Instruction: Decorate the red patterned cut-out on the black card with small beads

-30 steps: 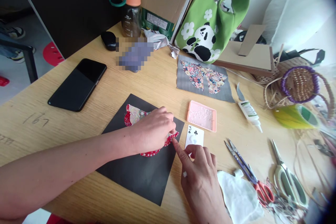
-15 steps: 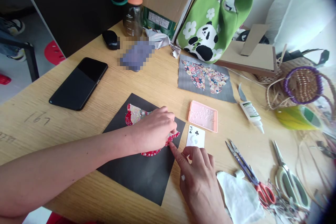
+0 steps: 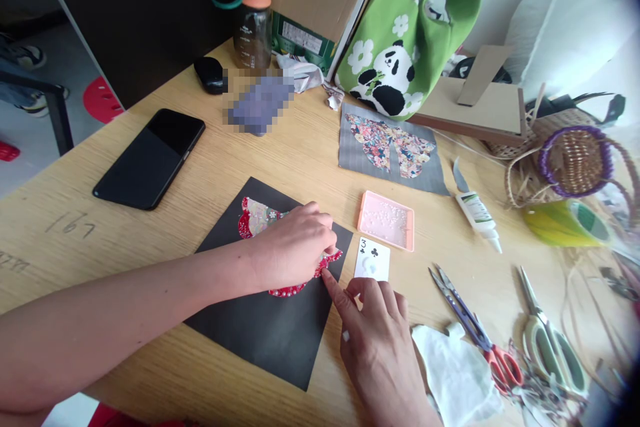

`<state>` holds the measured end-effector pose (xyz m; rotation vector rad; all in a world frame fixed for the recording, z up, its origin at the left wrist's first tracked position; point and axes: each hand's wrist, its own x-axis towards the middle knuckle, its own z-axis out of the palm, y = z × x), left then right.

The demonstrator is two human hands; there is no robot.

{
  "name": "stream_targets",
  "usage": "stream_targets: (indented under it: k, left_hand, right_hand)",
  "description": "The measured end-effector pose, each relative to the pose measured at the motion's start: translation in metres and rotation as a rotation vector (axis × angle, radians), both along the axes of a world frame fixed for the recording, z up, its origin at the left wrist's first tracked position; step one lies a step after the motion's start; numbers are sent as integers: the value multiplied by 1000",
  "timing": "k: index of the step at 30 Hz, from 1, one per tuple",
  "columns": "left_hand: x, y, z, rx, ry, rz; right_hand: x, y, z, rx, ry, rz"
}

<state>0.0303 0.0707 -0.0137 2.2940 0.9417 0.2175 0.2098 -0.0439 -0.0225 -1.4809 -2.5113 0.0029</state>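
Observation:
A black square sheet (image 3: 295, 347) bears a butterfly-shaped fabric piece (image 3: 257, 209) with pale cloth, red beaded edges and pearls. My left hand (image 3: 295, 247) lies over its middle, fingers curled down and closed near the right tip; what they pinch, if anything, is hidden. From below right, my right hand (image 3: 380, 333) stretches its index finger to the red beaded edge (image 3: 327, 261) and touches it, other fingers bent, nothing held. Beside them lie a playing card (image 3: 373, 259) with a white glue blob and a pink tray (image 3: 386, 220) of tiny clear beads.
Right of the tray lie a glue bottle (image 3: 479, 217), purple snips (image 3: 463, 307), green-handled scissors (image 3: 550, 340) and a white cloth (image 3: 457, 373). A phone (image 3: 150, 159) lies left. Behind stand a water bottle (image 3: 253, 20), a green panda bag (image 3: 395, 60) and a floral butterfly sheet (image 3: 393, 147).

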Motion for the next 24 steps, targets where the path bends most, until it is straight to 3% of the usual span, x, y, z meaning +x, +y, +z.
stream_targets:
  k: [24]
  left_hand:
    - [0,0,-2,42,-22,-4]
  right_hand:
    - [5,-2,0,-17,64,-23]
